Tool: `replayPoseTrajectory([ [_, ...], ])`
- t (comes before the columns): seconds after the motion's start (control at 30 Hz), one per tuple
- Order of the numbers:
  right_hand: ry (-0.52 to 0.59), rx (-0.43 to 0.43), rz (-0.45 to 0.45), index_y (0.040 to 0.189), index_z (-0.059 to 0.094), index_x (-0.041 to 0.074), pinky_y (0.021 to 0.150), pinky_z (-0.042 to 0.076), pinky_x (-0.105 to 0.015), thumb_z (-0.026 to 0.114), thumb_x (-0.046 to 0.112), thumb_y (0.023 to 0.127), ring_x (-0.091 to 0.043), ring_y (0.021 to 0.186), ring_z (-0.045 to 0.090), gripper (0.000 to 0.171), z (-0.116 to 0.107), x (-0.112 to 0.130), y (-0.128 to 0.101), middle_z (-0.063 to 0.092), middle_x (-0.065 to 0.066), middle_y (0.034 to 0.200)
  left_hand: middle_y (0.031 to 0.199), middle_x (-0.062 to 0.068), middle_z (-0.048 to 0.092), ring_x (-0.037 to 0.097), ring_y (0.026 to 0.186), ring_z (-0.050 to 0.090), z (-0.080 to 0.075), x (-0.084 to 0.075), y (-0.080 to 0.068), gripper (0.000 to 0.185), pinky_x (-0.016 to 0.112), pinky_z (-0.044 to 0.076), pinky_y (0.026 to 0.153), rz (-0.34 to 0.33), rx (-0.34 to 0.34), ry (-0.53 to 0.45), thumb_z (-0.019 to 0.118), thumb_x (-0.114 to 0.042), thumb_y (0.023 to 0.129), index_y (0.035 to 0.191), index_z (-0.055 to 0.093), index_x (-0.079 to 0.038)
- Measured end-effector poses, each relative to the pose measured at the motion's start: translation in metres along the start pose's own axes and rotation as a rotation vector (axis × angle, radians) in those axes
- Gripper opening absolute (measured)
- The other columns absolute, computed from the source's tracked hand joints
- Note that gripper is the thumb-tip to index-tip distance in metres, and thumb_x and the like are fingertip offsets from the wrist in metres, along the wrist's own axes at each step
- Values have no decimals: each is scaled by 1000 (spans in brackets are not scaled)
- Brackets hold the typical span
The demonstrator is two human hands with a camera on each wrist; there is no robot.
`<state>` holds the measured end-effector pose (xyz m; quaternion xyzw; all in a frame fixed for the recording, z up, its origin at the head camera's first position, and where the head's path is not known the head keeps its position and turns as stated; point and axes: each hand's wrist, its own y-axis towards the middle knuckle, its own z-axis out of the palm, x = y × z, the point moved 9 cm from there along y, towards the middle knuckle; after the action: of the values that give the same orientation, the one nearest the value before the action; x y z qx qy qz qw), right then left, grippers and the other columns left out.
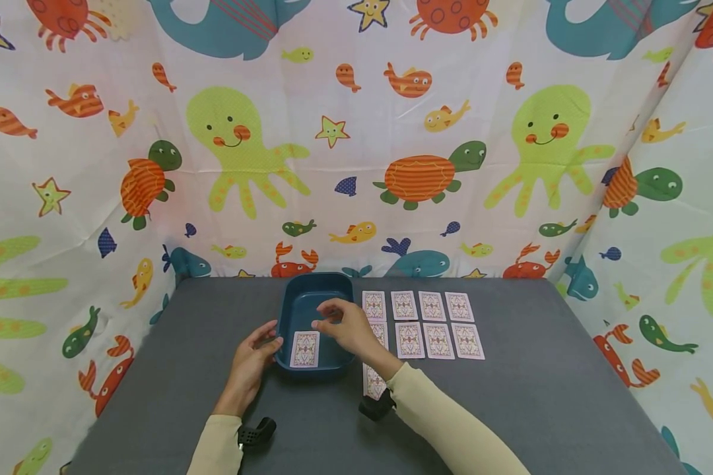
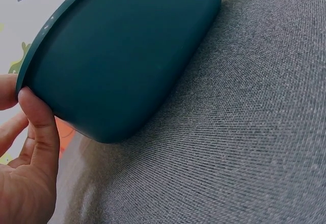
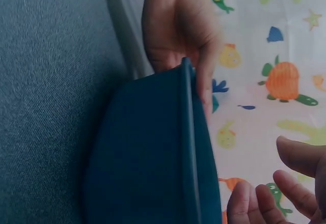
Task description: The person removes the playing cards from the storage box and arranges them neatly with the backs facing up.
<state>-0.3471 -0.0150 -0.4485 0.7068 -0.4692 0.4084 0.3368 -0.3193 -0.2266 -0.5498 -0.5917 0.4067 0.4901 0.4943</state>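
Note:
A dark blue tray (image 1: 315, 373) stands on the table, with a patterned playing card (image 1: 305, 349) lying back up at its near left. At the tray's left side my left hand (image 1: 254, 359) pinches the rim; in the left wrist view the thumb (image 2: 41, 119) presses the outer wall. Over the tray's right part hovers my right hand (image 1: 348, 328), fingers loosely bent. Nothing shows between its fingertips (image 3: 239, 198) in the right wrist view. Right of the tray, several more cards (image 1: 431, 306) lie back up in rows; the right hand and forearm partly cover the leftmost column.
A grey cloth (image 1: 535, 382) covers the table. Behind it and at both sides hangs a white curtain (image 1: 309, 191) printed with sea animals. Black wrist bands (image 1: 257, 433) are on both wrists, and the right one overlaps the lowest card (image 1: 373, 382).

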Motion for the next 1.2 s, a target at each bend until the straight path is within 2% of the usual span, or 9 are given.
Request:
replayPoseTrajectory([
  [0.13, -49, 2, 36, 111, 68, 17, 74, 53, -30, 76, 29, 86, -16, 94, 66, 29, 11, -8, 10, 68, -3, 108, 131, 8, 48, 16, 104, 52, 0, 0, 0, 46, 30, 45, 81, -1, 3, 2, 62, -14, 95, 140, 53, -17],
  [0.23, -70, 0, 62, 112, 68, 16, 79, 53, -34, 77, 28, 86, -18, 97, 65, 30, 19, -13, 16, 68, -7, 113, 130, 7, 48, 16, 104, 53, 0, 0, 0, 45, 30, 45, 82, -4, 2, 7, 62, -15, 95, 140, 53, -18],
  [0.4, -71, 7, 103, 116, 68, 9, 87, 52, -41, 77, 23, 85, -22, 100, 62, 35, 30, -23, 22, 66, -15, 120, 130, 7, 47, 15, 104, 53, 0, 1, 1, 45, 30, 45, 83, -4, 8, 3, 62, -14, 96, 140, 53, -18],
  [0.53, -83, 13, 129, 116, 67, 6, 86, 51, -42, 79, 19, 83, -23, 99, 60, 37, 37, -30, 26, 66, -16, 119, 131, 8, 47, 14, 104, 53, 0, 1, 0, 46, 30, 44, 83, -7, 14, 4, 62, -15, 96, 141, 52, -17],
  [0.8, -144, 34, 206, 115, 67, 9, 85, 51, -42, 80, 17, 81, -23, 98, 58, 38, 44, -44, 30, 65, -13, 116, 131, 7, 48, 13, 102, 55, 1, 2, 0, 46, 29, 45, 81, -5, 12, -10, 63, -13, 95, 140, 53, -17],
  [1.2, -140, 75, 230, 117, 67, 12, 87, 52, -42, 81, 16, 80, -23, 100, 58, 40, 51, -49, 32, 64, -11, 117, 135, 11, 46, 16, 103, 54, 1, 2, 0, 47, 29, 45, 83, -9, 20, -16, 63, -15, 95, 141, 52, -17],
])
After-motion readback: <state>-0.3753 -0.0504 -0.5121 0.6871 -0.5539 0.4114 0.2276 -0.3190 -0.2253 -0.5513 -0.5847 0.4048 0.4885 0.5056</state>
